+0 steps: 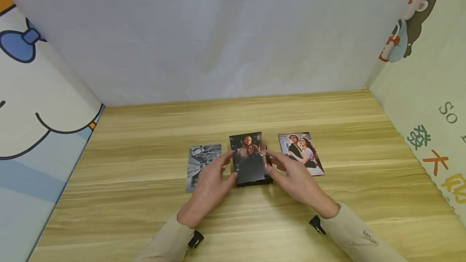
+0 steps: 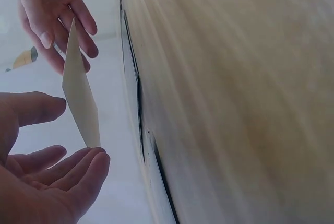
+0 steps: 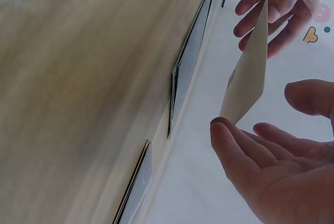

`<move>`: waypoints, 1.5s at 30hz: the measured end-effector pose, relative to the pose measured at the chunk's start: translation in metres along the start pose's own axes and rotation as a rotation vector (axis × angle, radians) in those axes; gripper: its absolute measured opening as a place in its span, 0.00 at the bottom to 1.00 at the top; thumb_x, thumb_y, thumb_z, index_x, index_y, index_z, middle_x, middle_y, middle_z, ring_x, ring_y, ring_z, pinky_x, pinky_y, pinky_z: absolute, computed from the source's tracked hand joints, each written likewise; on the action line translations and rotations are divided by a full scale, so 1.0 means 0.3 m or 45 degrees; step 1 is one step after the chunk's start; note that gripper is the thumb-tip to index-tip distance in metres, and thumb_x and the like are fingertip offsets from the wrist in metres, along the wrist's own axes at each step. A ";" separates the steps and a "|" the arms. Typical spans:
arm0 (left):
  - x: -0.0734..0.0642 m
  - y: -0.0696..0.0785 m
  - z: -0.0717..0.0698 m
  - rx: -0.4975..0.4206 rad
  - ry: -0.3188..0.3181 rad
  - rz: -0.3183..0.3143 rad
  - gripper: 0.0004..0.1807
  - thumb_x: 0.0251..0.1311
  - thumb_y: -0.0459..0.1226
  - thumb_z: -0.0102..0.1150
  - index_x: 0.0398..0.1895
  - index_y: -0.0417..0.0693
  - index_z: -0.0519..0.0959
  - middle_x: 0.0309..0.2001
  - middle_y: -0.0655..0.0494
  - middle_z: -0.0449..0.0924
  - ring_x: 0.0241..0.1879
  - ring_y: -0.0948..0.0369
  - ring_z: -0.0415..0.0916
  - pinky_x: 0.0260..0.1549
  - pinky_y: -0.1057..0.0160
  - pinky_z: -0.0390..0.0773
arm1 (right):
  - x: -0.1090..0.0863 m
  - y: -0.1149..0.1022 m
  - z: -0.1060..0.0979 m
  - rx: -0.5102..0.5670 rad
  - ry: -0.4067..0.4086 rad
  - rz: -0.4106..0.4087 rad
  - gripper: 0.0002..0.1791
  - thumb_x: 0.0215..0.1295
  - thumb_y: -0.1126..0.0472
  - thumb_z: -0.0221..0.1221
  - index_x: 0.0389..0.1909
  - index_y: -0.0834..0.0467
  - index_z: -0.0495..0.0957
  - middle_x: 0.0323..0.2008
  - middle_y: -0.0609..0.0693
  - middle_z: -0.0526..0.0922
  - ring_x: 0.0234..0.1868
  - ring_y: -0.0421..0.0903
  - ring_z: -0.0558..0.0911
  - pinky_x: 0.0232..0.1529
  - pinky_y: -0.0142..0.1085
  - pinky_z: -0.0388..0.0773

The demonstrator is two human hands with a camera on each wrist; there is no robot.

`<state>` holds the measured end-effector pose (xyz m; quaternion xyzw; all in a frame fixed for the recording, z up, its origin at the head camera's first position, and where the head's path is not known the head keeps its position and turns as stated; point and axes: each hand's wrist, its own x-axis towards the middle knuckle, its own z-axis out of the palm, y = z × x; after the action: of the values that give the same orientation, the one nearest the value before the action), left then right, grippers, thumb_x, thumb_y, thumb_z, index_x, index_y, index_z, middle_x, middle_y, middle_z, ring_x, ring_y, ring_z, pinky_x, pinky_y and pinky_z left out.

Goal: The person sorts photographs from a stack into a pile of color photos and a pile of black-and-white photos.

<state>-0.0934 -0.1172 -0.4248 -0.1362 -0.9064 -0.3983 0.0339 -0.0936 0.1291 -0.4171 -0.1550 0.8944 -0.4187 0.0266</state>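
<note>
A photo card with two people on a dark ground is held up between both hands over the middle of the table. Its pale back shows in the left wrist view. My left hand holds the card's left edge with fingertips and thumb. At the right edge, my right hand has its fingertips against the card, the thumb near the lower part. Directly beneath lies a dark-edged card pile, mostly hidden from above. A grey photo card lies left, partly behind the left hand.
To the right lies another photo card of a couple, close by the right hand. The wooden table meets a pale cloth wall at the back. Printed panels with cartoon figures stand at both sides.
</note>
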 end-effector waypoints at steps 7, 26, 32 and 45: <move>0.001 0.000 0.002 -0.091 0.049 0.004 0.33 0.60 0.30 0.71 0.70 0.39 0.73 0.60 0.39 0.81 0.52 0.45 0.85 0.49 0.51 0.86 | -0.004 -0.002 -0.005 0.134 0.037 0.008 0.27 0.75 0.62 0.60 0.71 0.65 0.71 0.63 0.65 0.79 0.58 0.60 0.84 0.54 0.47 0.85; 0.005 0.015 0.019 -0.385 0.152 -0.046 0.36 0.55 0.20 0.69 0.69 0.36 0.72 0.62 0.42 0.79 0.41 0.54 0.87 0.40 0.67 0.87 | 0.000 -0.001 -0.010 0.288 0.186 0.013 0.25 0.68 0.73 0.61 0.66 0.65 0.75 0.53 0.63 0.85 0.49 0.54 0.87 0.50 0.38 0.86; 0.008 0.014 0.029 -0.546 0.131 -0.127 0.40 0.57 0.20 0.67 0.74 0.37 0.67 0.62 0.42 0.78 0.42 0.53 0.86 0.41 0.66 0.87 | 0.003 0.004 -0.011 0.354 0.208 0.034 0.27 0.67 0.75 0.60 0.68 0.68 0.73 0.62 0.64 0.79 0.50 0.55 0.85 0.52 0.33 0.84; 0.013 0.028 0.047 -0.705 0.171 -0.166 0.31 0.59 0.21 0.65 0.69 0.38 0.76 0.54 0.43 0.80 0.45 0.51 0.85 0.43 0.66 0.86 | 0.002 -0.002 -0.032 0.406 0.212 0.102 0.27 0.69 0.74 0.59 0.70 0.68 0.72 0.57 0.63 0.81 0.52 0.55 0.84 0.51 0.28 0.83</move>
<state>-0.0942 -0.1005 -0.4276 -0.0550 -0.7657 -0.6401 0.0297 -0.0956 0.1357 -0.4102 -0.0778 0.8212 -0.5652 -0.0065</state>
